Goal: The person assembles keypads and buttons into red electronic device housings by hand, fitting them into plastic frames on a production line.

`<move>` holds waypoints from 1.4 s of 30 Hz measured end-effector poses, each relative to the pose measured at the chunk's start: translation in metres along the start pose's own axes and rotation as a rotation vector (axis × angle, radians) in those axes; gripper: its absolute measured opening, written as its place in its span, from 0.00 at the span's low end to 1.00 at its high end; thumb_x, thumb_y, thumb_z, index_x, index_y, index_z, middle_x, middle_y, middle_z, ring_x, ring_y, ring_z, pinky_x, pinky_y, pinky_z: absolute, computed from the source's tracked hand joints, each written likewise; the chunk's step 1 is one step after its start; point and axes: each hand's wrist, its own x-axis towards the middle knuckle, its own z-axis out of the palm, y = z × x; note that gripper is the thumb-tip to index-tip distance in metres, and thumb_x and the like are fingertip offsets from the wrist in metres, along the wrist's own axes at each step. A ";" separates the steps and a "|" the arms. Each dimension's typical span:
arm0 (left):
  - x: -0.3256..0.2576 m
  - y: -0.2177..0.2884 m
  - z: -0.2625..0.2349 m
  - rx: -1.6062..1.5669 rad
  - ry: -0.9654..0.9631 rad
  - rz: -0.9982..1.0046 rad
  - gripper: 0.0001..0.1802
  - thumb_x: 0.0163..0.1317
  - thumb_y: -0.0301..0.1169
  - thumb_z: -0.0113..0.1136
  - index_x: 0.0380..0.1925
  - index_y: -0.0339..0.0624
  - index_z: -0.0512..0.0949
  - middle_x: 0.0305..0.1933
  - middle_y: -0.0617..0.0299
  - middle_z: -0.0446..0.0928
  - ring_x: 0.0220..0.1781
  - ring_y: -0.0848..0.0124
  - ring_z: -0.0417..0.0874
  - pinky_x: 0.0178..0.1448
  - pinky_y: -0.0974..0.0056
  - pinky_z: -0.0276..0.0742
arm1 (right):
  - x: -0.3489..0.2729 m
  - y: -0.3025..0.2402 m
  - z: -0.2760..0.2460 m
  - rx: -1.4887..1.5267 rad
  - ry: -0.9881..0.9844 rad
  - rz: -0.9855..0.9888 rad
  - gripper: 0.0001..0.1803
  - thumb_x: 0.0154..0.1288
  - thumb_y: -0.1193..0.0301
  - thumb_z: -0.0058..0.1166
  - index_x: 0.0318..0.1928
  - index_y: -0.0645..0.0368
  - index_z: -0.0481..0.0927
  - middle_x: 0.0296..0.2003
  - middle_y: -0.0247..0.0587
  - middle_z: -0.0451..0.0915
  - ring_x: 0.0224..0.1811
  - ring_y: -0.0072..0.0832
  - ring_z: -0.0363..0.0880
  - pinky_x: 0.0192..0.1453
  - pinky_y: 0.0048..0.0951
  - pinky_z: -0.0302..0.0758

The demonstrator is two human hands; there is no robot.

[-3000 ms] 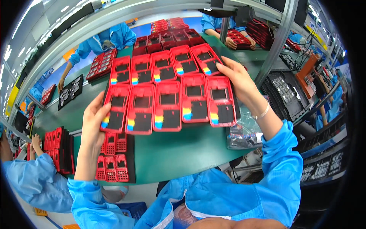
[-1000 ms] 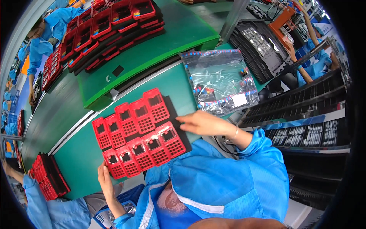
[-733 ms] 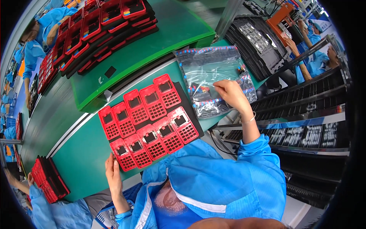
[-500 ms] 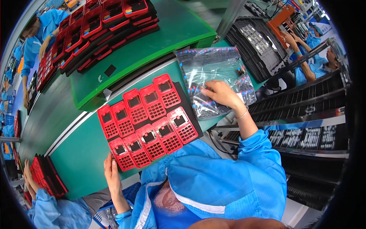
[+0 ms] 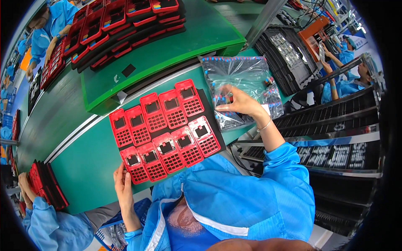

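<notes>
A black tray (image 5: 212, 121) lies slanted on the green bench, with two rows of red keypad housings (image 5: 154, 112) face up on it. My left hand (image 5: 123, 189) rests at the tray's near left corner, fingers stretched out beside the lowest housing. Right of the tray lies a clear plastic bag (image 5: 240, 77) with small red and blue parts showing in it. Over the bag's lower left part is my right hand (image 5: 242, 101), thumb and fingers bent but apart. I make out nothing between them.
A green-edged raised shelf (image 5: 167, 75) carries stacked red-framed trays (image 5: 115, 21). A dark tray of small parts (image 5: 287, 54) lies at the far right, above racks (image 5: 335, 154). A co-worker's hands (image 5: 26, 188) hold red pieces at the left; other people work farther off.
My right hand has lifted from lying flat on the bag, its thumb and fingers now parted. The left hand stays by the tray corner. The view has shifted slightly.
</notes>
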 end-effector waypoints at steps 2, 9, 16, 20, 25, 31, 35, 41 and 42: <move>0.000 -0.001 0.002 0.007 0.005 0.015 0.26 0.79 0.27 0.55 0.75 0.40 0.71 0.63 0.60 0.71 0.63 0.70 0.73 0.69 0.66 0.69 | 0.003 -0.016 0.001 -0.047 -0.022 -0.021 0.36 0.56 0.52 0.80 0.58 0.60 0.81 0.51 0.46 0.83 0.53 0.37 0.81 0.60 0.37 0.78; -0.001 0.002 0.003 -0.020 0.006 0.013 0.27 0.78 0.25 0.55 0.76 0.41 0.71 0.64 0.60 0.70 0.62 0.71 0.73 0.68 0.66 0.70 | 0.008 -0.014 -0.004 0.026 -0.125 0.044 0.29 0.60 0.70 0.69 0.61 0.65 0.78 0.53 0.47 0.83 0.53 0.33 0.82 0.59 0.34 0.79; -0.002 0.005 0.001 -0.027 -0.002 0.004 0.27 0.77 0.24 0.56 0.75 0.39 0.71 0.62 0.62 0.71 0.58 0.74 0.74 0.65 0.69 0.71 | 0.005 -0.042 -0.003 0.005 -0.086 0.052 0.27 0.62 0.69 0.67 0.61 0.66 0.80 0.49 0.49 0.86 0.50 0.36 0.85 0.56 0.35 0.80; -0.001 0.005 0.000 -0.013 0.004 -0.003 0.27 0.77 0.24 0.56 0.75 0.39 0.72 0.62 0.62 0.71 0.56 0.75 0.73 0.63 0.70 0.71 | 0.009 -0.043 0.000 -0.208 -0.091 0.065 0.29 0.62 0.62 0.72 0.59 0.67 0.81 0.44 0.55 0.87 0.48 0.47 0.87 0.56 0.40 0.80; -0.001 0.003 0.001 -0.030 0.021 0.004 0.27 0.76 0.23 0.56 0.74 0.39 0.72 0.62 0.63 0.71 0.55 0.76 0.73 0.62 0.71 0.71 | 0.005 -0.027 0.005 -0.141 -0.007 0.000 0.32 0.59 0.56 0.73 0.59 0.63 0.82 0.44 0.54 0.86 0.48 0.49 0.86 0.54 0.43 0.80; 0.000 0.001 0.000 -0.016 0.012 0.002 0.27 0.76 0.24 0.57 0.75 0.39 0.72 0.62 0.63 0.71 0.55 0.76 0.72 0.62 0.71 0.71 | 0.006 -0.027 0.011 -0.291 0.016 -0.040 0.33 0.58 0.68 0.70 0.64 0.66 0.79 0.46 0.54 0.87 0.49 0.46 0.86 0.55 0.42 0.81; 0.000 0.000 -0.001 -0.036 0.020 0.001 0.27 0.76 0.24 0.57 0.74 0.39 0.72 0.61 0.63 0.71 0.54 0.75 0.73 0.62 0.71 0.71 | 0.007 -0.029 0.005 -0.039 -0.039 0.091 0.34 0.59 0.74 0.68 0.67 0.67 0.77 0.46 0.47 0.87 0.47 0.29 0.85 0.50 0.31 0.81; -0.004 -0.005 -0.012 -0.059 0.057 -0.011 0.25 0.78 0.25 0.56 0.73 0.36 0.72 0.66 0.58 0.76 0.63 0.70 0.77 0.71 0.66 0.70 | 0.008 0.004 -0.046 0.318 0.061 0.179 0.36 0.59 0.81 0.64 0.70 0.72 0.73 0.50 0.38 0.86 0.46 0.21 0.84 0.53 0.25 0.82; -0.005 -0.006 -0.014 -0.045 0.107 -0.004 0.25 0.79 0.25 0.55 0.73 0.35 0.72 0.68 0.56 0.77 0.67 0.69 0.77 0.73 0.63 0.70 | 0.006 0.011 -0.055 0.334 0.115 0.151 0.35 0.57 0.78 0.64 0.67 0.72 0.76 0.48 0.40 0.86 0.46 0.20 0.83 0.51 0.24 0.82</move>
